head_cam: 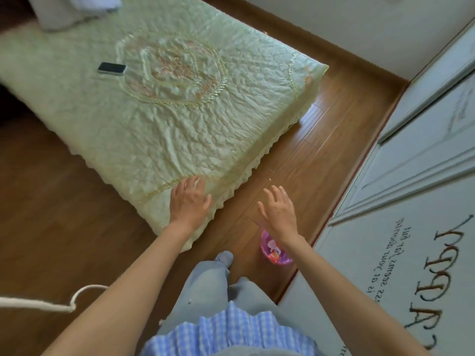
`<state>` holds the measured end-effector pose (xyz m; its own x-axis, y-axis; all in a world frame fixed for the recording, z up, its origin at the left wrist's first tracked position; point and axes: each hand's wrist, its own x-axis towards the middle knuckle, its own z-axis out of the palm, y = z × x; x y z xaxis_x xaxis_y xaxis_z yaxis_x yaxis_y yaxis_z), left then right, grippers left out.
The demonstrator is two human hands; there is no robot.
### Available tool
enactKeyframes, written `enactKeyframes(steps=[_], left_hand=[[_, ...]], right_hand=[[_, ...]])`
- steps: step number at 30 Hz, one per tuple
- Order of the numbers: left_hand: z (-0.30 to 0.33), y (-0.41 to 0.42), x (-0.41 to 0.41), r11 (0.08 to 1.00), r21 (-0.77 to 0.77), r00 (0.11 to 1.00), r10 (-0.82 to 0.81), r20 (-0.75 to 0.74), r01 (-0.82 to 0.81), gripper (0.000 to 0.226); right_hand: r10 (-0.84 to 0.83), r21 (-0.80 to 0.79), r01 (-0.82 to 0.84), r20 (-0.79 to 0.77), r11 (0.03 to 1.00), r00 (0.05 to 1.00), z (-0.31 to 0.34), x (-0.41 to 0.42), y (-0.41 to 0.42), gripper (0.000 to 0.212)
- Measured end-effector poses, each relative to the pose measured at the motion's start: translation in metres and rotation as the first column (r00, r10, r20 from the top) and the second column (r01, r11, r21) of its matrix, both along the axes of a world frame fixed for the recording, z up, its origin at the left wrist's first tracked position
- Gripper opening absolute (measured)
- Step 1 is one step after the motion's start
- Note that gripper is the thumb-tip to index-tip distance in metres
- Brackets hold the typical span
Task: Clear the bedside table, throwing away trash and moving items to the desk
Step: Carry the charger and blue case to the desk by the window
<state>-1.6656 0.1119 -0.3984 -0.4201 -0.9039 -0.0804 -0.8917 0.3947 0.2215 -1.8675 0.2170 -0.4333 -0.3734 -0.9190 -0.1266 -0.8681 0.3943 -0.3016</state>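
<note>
My left hand [189,200] is stretched out over the near corner of the bed, fingers apart and holding nothing. My right hand [279,210] hovers over the wooden floor, also open and empty. Below my right wrist a small pink bin [272,253] stands on the floor with some wrappers inside; my forearm hides part of its rim. Neither the bedside table nor the desk is in view.
A bed with a pale green quilted cover [159,106] fills the upper left; a dark phone [111,68] lies on it. White wardrobe doors [421,155] with lettering run along the right. A white cord [46,303] loops on the floor at left.
</note>
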Motion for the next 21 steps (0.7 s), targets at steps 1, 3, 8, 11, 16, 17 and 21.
enactKeyframes(steps=[1, 3, 8, 11, 16, 17, 21], left_hand=[[0.002, 0.003, 0.010, 0.999, 0.005, 0.999, 0.043, 0.009, -0.043, 0.049], [0.006, 0.008, 0.029, 0.992, 0.016, 0.992, 0.123, 0.016, -0.124, 0.051], [0.023, 0.022, 0.084, 0.955, -0.007, 0.955, 0.298, 0.004, -0.298, 0.049], [0.034, 0.025, 0.123, 0.916, -0.017, 0.916, 0.400, -0.030, -0.401, 0.047], [0.045, 0.016, 0.197, 0.841, -0.026, 0.841, 0.539, -0.047, -0.541, 0.049], [0.047, 0.012, 0.214, 0.829, -0.022, 0.829, 0.558, -0.047, -0.559, 0.050], [0.052, -0.007, 0.287, 0.783, -0.022, 0.783, 0.619, -0.063, -0.622, 0.053]], right_hand=[[0.046, 0.001, -0.046, 0.008, 0.999, 0.999, 0.001, 0.006, -0.006, 0.048], [0.128, -0.006, -0.128, 0.010, 0.992, 0.992, 0.004, 0.019, -0.016, 0.048], [0.304, -0.029, -0.304, 0.021, 0.952, 0.952, 0.021, 0.066, -0.043, 0.050], [0.405, -0.062, -0.403, 0.028, 0.913, 0.914, 0.035, 0.105, -0.060, 0.049], [0.534, -0.077, -0.533, 0.000, 0.843, 0.845, 0.058, 0.188, -0.096, 0.051], [0.555, -0.078, -0.554, -0.010, 0.829, 0.832, 0.063, 0.208, -0.105, 0.051], [0.622, -0.103, -0.622, -0.040, 0.776, 0.782, 0.084, 0.296, -0.145, 0.051]])
